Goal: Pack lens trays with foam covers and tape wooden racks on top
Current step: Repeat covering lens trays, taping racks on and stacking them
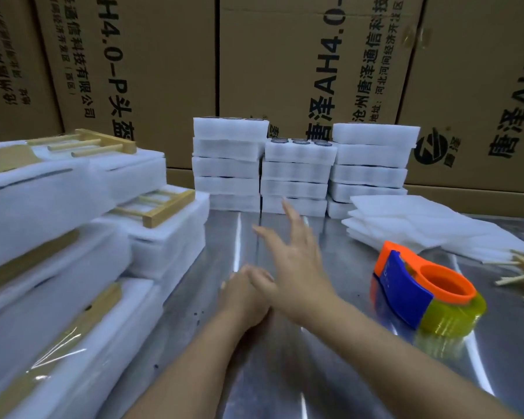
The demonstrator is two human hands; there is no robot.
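Above the steel table [285, 373] fronting cardboard cartons [285, 55], right hand [297, 267] spreads released fingers [291, 211]; left hand [242, 300] unclear.

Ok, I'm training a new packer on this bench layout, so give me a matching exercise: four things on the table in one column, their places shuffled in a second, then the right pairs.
Things
1. tape dispenser
2. lens tray stacks
3. loose foam sheets
4. wooden racks

Places
A. back centre, against the cardboard boxes
B. left side, on top of wrapped white bundles
C. right side, alone on the bare metal table
D. back right, in a fanned pile

Pairs: 1-C, 2-A, 3-D, 4-B
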